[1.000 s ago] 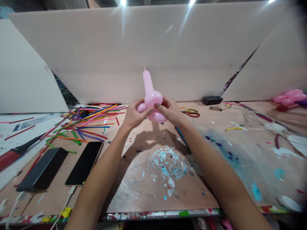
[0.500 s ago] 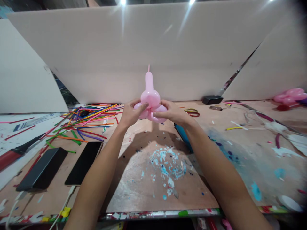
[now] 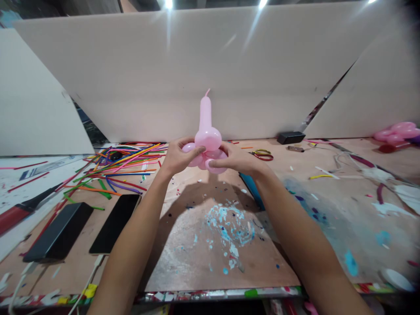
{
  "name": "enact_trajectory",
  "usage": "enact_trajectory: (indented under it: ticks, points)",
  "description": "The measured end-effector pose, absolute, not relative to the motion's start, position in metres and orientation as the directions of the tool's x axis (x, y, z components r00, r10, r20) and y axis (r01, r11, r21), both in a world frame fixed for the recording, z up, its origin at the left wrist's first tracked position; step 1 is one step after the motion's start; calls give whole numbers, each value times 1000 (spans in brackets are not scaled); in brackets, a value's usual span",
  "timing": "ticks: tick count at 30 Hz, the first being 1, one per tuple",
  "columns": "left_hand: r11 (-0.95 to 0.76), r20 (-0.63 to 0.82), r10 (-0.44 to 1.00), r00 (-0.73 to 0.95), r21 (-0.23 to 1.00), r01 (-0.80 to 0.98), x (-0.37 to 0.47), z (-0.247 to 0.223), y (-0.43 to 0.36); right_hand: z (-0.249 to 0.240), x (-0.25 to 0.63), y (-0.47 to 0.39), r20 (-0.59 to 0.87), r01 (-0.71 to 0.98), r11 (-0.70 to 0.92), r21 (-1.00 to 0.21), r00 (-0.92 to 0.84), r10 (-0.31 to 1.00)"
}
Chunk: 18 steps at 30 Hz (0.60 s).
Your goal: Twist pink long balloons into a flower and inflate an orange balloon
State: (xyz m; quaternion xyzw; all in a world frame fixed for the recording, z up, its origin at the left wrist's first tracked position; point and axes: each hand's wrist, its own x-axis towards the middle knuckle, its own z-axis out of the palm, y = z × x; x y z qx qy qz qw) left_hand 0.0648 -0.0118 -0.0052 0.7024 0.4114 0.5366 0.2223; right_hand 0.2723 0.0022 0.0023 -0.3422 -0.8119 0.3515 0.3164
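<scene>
Balloon (image 3: 205,114), pink & twisted into several bubbles, is up btwn both hands, above the table (image 3: 190,271). Its long segment stands approx. upright over the hands, thin tip at top; a fat round bubble is level w/ the thumbs, smaller ones underneath. L hand (image 3: 179,156) is part-curled & has hold of the L side, thumb pressed near the twist, fingers mostly hidden behind. R hand (image 3: 239,157) is also part-closed on the R side, thumb along a lower bubble; can't tell exactly where its other fingertips are.

Left of L hand: pile of thin multicolour strips (image 3: 131,162). By L forearm, nearer the body: black phone (image 3: 114,225) w/ white cable, then a dark box (image 3: 59,232) farther L, also w/ cable. Just right of R hand: scissors (image 3: 262,155); past them, small black block (image 3: 290,138) at foot of the pale panel (image 3: 210,57) behind both hands. Blue item (image 3: 251,188) is beside R wrist, partly hidden. Far R of R hand: another pink balloon piece (image 3: 398,132). Blue & white flecks (image 3: 229,223) lie btwn the forearms.
</scene>
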Motion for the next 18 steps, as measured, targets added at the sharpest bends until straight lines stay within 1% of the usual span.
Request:
enact_trajectory:
  ticks: [6, 10, 12, 16, 18]
  points:
    - [-519, 502, 853, 146, 783, 342, 59, -1, -15, 0, 275, 3, 331, 408, 612, -678, -573, 750]
    - [-517, 484, 856, 183, 796, 314, 57, -1, -14, 6, 275, -5, 392, 403, 667, -626, -577, 716]
    - [-509, 476, 861, 180, 816, 274, 55, -2, -14, 9, 274, -9, 441, 406, 691, -598, -554, 706]
    - [-495, 472, 868, 156, 847, 193, 50, -1, -13, 13, 271, -15, 582, 422, 757, -499, -485, 653]
    - [-495, 473, 867, 158, 854, 158, 47, 1, -13, 13, 269, -16, 630, 373, 787, -492, -472, 617]
